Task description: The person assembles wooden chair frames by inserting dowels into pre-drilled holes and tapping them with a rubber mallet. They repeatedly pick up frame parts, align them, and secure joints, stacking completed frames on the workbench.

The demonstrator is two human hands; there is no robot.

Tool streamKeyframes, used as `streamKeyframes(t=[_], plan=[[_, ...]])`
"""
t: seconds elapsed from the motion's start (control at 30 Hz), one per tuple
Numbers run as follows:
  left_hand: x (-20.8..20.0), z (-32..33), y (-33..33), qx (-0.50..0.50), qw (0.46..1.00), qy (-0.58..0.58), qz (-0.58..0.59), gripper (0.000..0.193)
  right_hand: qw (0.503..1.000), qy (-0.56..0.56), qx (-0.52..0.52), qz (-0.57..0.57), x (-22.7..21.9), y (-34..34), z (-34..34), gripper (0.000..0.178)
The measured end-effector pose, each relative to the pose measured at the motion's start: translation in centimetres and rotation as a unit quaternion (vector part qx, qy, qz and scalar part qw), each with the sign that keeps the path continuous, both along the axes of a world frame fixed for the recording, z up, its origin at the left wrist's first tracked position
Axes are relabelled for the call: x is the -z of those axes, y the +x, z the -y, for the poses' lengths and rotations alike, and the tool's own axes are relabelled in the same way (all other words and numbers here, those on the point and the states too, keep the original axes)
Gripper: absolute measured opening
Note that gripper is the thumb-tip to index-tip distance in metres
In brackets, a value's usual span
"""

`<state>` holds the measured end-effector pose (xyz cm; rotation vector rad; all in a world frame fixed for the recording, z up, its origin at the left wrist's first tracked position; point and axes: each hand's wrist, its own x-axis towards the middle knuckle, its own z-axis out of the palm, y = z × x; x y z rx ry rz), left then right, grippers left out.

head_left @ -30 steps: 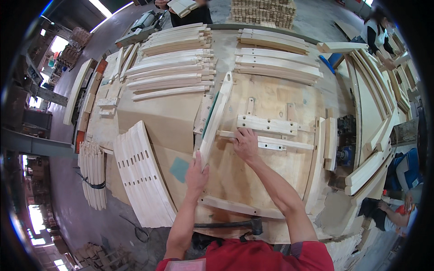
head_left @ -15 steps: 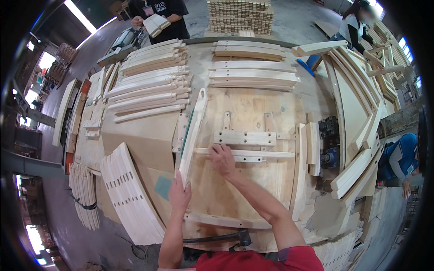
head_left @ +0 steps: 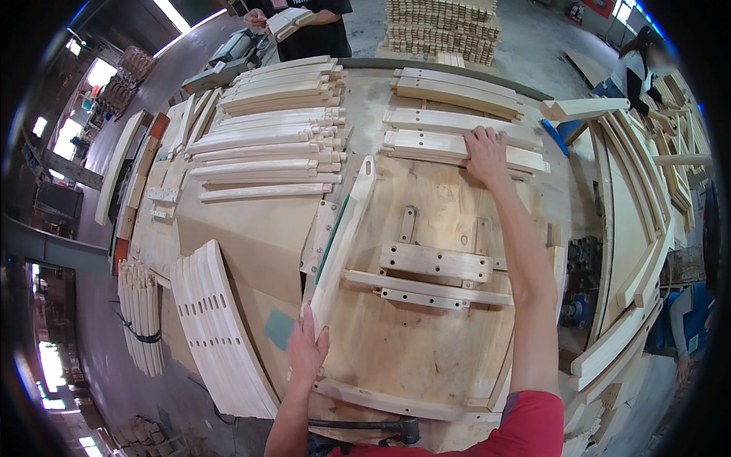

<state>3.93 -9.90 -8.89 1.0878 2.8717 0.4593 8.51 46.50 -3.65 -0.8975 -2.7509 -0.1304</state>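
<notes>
My left hand (head_left: 307, 349) is closed around the lower end of a long pale wooden rail (head_left: 344, 240) with a slotted far end. The rail stands slanted along a green-edged strip (head_left: 332, 240) of the jig. My right hand (head_left: 486, 154) reaches far forward, its fingers curled over the front wooden slat (head_left: 426, 145) of a stack at the table's far side. Between the arms, a narrow wooden crosspiece (head_left: 426, 286) lies between two drilled jig blocks, the larger one (head_left: 438, 260) behind it. One end of the crosspiece comes near the rail; my right forearm covers its other end.
Rows of wooden sticks (head_left: 259, 141) lie at the far left. A slotted wooden panel (head_left: 217, 327) rests at the left edge. A black-headed mallet (head_left: 410, 431) lies close to my body. Curved wooden parts (head_left: 620, 343) stand at right. A co-worker (head_left: 312, 30) holds wooden pieces beyond the table.
My right hand has left the crosspiece and moved forward to the slat stack. My left hand keeps its grip on the rail. The whole view has shifted slightly.
</notes>
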Motion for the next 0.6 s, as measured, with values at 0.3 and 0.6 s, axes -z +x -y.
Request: streamKeyframes(t=[0.3,0.6], plan=[[-0.1,0.2,0.8,0.006,1.0,0.02,0.002,0.082,0.966,-0.165,-0.199,0.014,-1.2,8.9,6.0,0.071],[-1.1,1.5,1.7,0.015,0.999,0.032,-0.005,0.082,0.941,-0.277,-0.15,0.122,-0.5,9.8,11.7,0.091]])
